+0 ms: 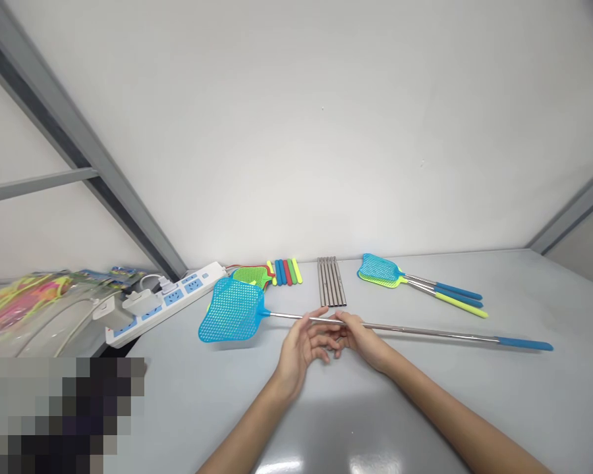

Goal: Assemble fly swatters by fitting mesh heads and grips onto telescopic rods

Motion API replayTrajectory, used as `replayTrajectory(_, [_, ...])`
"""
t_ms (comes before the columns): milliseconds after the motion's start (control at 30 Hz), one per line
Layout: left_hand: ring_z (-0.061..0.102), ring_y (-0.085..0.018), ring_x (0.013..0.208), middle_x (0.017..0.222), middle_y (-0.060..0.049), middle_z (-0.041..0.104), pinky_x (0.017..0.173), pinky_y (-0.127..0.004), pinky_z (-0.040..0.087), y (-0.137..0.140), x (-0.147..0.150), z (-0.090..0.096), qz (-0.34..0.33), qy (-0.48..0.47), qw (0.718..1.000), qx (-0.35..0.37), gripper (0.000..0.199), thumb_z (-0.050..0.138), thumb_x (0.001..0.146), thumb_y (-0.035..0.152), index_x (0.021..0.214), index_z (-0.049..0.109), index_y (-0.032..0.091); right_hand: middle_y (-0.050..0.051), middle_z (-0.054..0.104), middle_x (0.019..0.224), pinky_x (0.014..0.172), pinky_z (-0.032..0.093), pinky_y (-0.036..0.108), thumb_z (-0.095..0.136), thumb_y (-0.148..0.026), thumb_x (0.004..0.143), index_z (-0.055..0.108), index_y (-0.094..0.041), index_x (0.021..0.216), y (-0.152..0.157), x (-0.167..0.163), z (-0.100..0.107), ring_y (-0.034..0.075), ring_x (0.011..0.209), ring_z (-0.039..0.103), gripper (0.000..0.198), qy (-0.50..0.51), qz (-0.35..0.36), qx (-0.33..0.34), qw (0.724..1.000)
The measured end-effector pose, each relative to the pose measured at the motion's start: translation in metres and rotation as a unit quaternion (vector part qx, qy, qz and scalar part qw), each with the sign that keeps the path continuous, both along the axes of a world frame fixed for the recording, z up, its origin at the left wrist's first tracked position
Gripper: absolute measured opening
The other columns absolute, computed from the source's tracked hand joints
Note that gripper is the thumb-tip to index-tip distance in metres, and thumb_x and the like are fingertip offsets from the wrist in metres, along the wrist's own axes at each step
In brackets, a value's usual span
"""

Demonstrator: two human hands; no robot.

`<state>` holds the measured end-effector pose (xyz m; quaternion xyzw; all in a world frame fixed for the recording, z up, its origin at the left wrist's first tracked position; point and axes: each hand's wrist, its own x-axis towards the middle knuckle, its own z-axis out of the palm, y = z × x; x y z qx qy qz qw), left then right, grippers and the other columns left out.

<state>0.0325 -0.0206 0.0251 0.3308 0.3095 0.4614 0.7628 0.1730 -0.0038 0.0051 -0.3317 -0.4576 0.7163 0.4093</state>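
A blue fly swatter [233,309] with a long, extended metal rod and a blue grip lies across both hands, above the table. Thumb and fingers of my left hand [301,345] close on the rod near its middle, on the side of the swatter head. Just to the right, my right hand [358,336] pinches the same rod, its fingertips close to those of the left. Behind the blue head lies a green swatter head [250,276], partly covered. Several metal tubes [331,282] lie side by side beyond my hands.
Several coloured grips [286,272] lie in a row near the wall. At the right back rest assembled fly swatters [383,268] with shorter rods. A white power strip [178,299] with plugs runs along the left, beside plastic-bagged items [34,309]. The grey table [188,408] meets a white wall.
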Motion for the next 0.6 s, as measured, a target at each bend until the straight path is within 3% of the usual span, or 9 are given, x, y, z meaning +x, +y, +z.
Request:
replayTrajectory(67, [0.057,-0.017,0.063,0.08,-0.011,0.061,0.05,-0.025,0.039,-0.003,0.004,-0.001,-0.022,0.0,1.0,0.005,0.042,0.033,0.079,0.038,0.109,0.047,0.012,0.002,0.052,0.057,0.049,0.042,0.025,0.033,-0.042,0.079,0.058,-0.012,0.084,-0.002,-0.001,0.0,0.011,0.05,0.05,0.04,-0.019,0.016,0.028,0.999])
replayTrajectory(200, [0.056,-0.018,0.065,0.082,-0.012,0.061,0.053,-0.026,0.039,-0.004,0.004,-0.002,0.004,-0.005,1.0,0.012,0.04,0.034,0.079,0.037,0.103,0.05,0.009,0.002,0.051,0.057,0.048,0.041,0.025,0.034,-0.044,0.079,0.059,-0.011,0.077,-0.002,-0.002,0.0,0.013,0.053,0.052,0.042,-0.044,0.031,0.044,0.998])
replayTrajectory(400, [0.053,-0.014,0.057,0.074,-0.006,0.058,0.051,-0.025,0.037,0.0,0.0,-0.002,0.064,-0.015,0.998,0.008,0.03,0.038,0.077,0.034,0.088,0.055,0.011,0.006,0.056,0.066,0.047,0.042,0.025,0.037,-0.045,0.076,0.057,-0.011,0.08,0.001,0.001,-0.002,0.014,0.057,0.053,0.04,-0.025,0.012,0.005,1.0])
replayTrajectory(600, [0.053,-0.012,0.054,0.071,-0.004,0.058,0.05,-0.024,0.039,0.004,-0.005,-0.001,0.086,-0.031,0.996,-0.003,0.028,0.042,0.075,0.033,0.086,0.056,0.012,0.007,0.056,0.067,0.045,0.042,0.024,0.038,-0.045,0.076,0.057,-0.011,0.083,0.003,0.002,-0.003,0.013,0.055,0.053,0.04,-0.016,-0.001,-0.016,1.0])
